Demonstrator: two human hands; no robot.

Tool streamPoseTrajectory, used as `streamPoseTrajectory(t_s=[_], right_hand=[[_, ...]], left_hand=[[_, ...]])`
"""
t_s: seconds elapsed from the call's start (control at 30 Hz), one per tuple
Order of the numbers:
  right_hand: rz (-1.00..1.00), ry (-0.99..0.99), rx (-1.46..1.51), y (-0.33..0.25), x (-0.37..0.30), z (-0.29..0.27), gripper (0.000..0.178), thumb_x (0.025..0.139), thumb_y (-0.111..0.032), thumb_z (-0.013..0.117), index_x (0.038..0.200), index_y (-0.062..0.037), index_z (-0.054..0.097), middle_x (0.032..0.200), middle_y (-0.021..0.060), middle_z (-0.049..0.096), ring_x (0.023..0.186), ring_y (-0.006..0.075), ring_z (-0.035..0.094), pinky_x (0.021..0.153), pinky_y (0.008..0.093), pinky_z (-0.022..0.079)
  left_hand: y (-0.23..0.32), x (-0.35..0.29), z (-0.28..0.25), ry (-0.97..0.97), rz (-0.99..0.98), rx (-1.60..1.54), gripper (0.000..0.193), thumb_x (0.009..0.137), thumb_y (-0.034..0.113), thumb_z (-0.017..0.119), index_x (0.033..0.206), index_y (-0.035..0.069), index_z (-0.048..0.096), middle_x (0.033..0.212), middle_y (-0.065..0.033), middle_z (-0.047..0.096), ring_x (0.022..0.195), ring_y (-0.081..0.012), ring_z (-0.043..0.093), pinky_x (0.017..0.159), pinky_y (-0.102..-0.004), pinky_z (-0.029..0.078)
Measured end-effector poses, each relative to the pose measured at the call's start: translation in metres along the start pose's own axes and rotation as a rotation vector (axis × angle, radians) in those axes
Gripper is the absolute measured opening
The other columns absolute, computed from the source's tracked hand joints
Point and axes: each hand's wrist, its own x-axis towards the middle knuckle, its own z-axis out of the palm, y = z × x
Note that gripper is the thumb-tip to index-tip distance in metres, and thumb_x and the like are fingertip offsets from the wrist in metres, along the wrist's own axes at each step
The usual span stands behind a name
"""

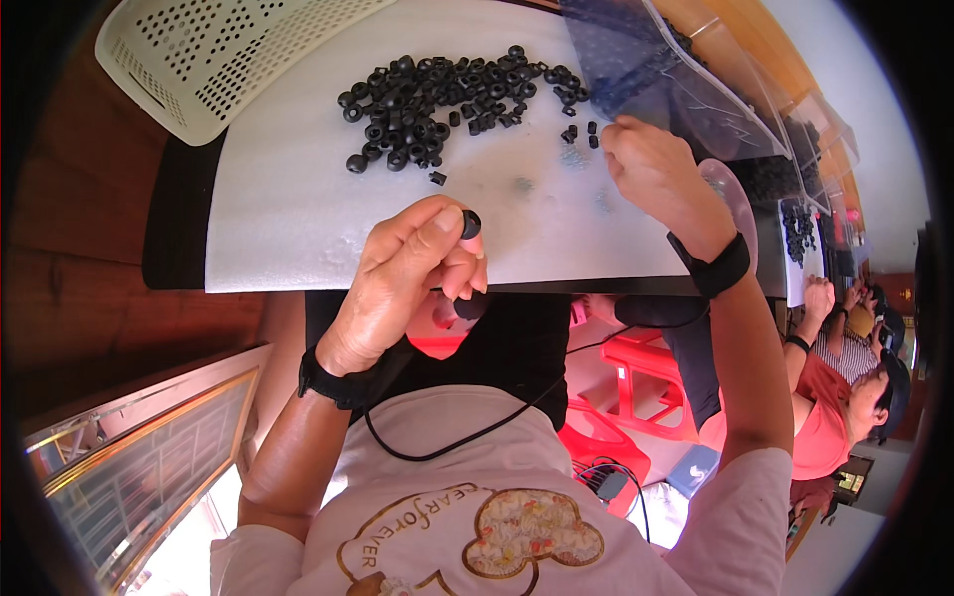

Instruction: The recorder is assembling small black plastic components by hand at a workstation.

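Blk. hollow pcs. (395,100) stand out vs. wht. sheet (308,228); basket (182,111) shows cream w/ dotted pattern, stool (651,352) red, wristbands (722,266) blk., T-shirt (447,427) pinkish-wht. w/ brown-outlined print (537,531).

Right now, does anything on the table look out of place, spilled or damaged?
Nothing stands out as spilled or damaged. The black parts lie in a loose heap on the white mat; one small black piece sits apart from it, toward the left hand, but that looks like ordinary scatter.

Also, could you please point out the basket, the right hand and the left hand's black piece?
Basket (253,68), head view: perforated wall.
Right hand (651,164), head view: its back.
Black piece (471,224), head view: exposed end.
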Motion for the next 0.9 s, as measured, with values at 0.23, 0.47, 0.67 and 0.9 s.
streamPoseTrajectory(t_s=[0.23, 0.47, 0.67, 0.9], right_hand=[[0.211, 0.058, 0.709, -0.019, -0.004, -0.015, 0.006, 0.087, -0.008, 0.06, 0.086, -0.0019, 0.06, 0.075, 0.002, 0.062, 0.059, 0.0119, 0.053, 0.054, 0.0254, 0.043], [0.111, -0.002, 1.262, -0.103, -0.003, -0.047, 0.007, 0.089, -0.006, 0.059, 0.084, -0.0006, 0.06, 0.074, -0.0012, 0.06, 0.064, 0.0042, 0.05, 0.054, 0.0218, 0.042], [0.085, -0.101, 1.729, -0.122, 0.0, -0.037, 0.009, 0.093, -0.003, 0.053, 0.091, 0.0047, 0.056, 0.072, 0.0054, 0.059, 0.059, 0.0117, 0.061, 0.05, 0.0244, 0.047], [-0.078, 0.269, 1.306, -0.136, -0.01, -0.017, 0.007, 0.091, -0.001, 0.055, 0.095, 0.0041, 0.057, 0.078, 0.0072, 0.055, 0.056, 0.0158, 0.063, 0.048, 0.0263, 0.049]], left_hand=[[-0.002, 0.004, 0.0, -0.019, 0.016, -0.117, 0.041, 0.1, 0.04, 0.041, 0.094, 0.0, 0.052, 0.062, -0.0034, 0.043, 0.07, -0.0168, 0.053, 0.067, -0.0276, 0.044], [-0.004, 0.004, 0.002, 0.038, 0.055, -0.156, 0.039, 0.101, 0.038, 0.039, 0.096, 0.002, 0.054, 0.062, -0.0029, 0.045, 0.069, -0.0186, 0.055, 0.063, -0.028, 0.042], [-0.005, 0.003, -0.002, -0.005, 0.036, -0.169, 0.039, 0.101, 0.038, 0.04, 0.098, 0.001, 0.054, 0.063, -0.0043, 0.049, 0.07, -0.0194, 0.055, 0.065, -0.029, 0.044], [-0.003, 0.001, 0.001, 0.024, 0.007, -0.146, 0.04, 0.101, 0.039, 0.04, 0.099, 0.001, 0.053, 0.066, -0.0042, 0.051, 0.07, -0.0166, 0.055, 0.066, -0.0287, 0.046]])
